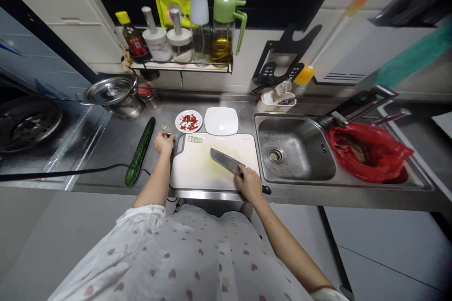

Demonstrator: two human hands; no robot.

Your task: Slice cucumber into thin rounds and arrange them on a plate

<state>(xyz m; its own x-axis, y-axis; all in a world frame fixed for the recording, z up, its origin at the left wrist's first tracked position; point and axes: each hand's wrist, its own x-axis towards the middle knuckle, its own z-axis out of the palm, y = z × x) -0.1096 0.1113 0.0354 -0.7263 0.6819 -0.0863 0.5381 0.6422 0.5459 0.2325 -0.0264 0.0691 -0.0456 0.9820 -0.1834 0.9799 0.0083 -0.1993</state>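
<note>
My right hand (250, 183) is wrapped round the black handle of a kitchen knife (225, 160). The blade lies low over the white cutting board (183, 171), pointing up and left. Left of the board, above the counter, my left hand (163, 143) is closed on a small cucumber piece (169, 134), mostly hidden by the fingers. A few thin cucumber slices (195, 139) overlap near the board's top left, and more slices (165, 127) lie on the counter just beyond that hand. A whole cucumber (140, 153) rests further left.
Behind the board stand a plate of chopped red pieces (189, 122) and a white square plate (221, 121). A sink (296, 148) with a red plastic bag (370, 153) is at right. A lidded steel pot (115, 96) stands at left, below a condiment shelf (183, 67).
</note>
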